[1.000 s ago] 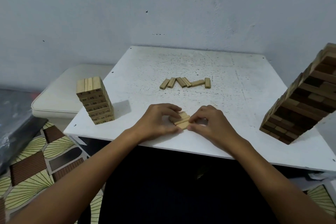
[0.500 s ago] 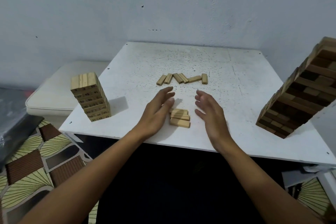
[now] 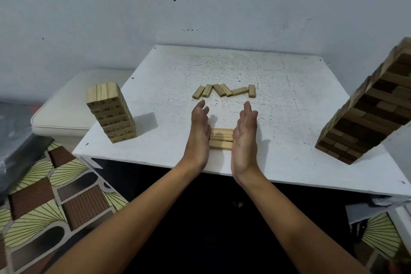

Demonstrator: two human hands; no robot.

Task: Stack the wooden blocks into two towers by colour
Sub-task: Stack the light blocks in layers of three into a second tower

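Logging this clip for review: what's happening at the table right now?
A person is squaring up three light blocks near the table's front edge, the left hand and right hand flat against the blocks' two ends. A light tower stands at the left, a taller, mostly dark tower at the right. Six loose light blocks lie farther back, unstacked.

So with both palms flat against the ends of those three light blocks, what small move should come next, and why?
Probably grip the three light blocks between the left hand and right hand and carry them to the light tower: they look squared up, and it is the same colour.
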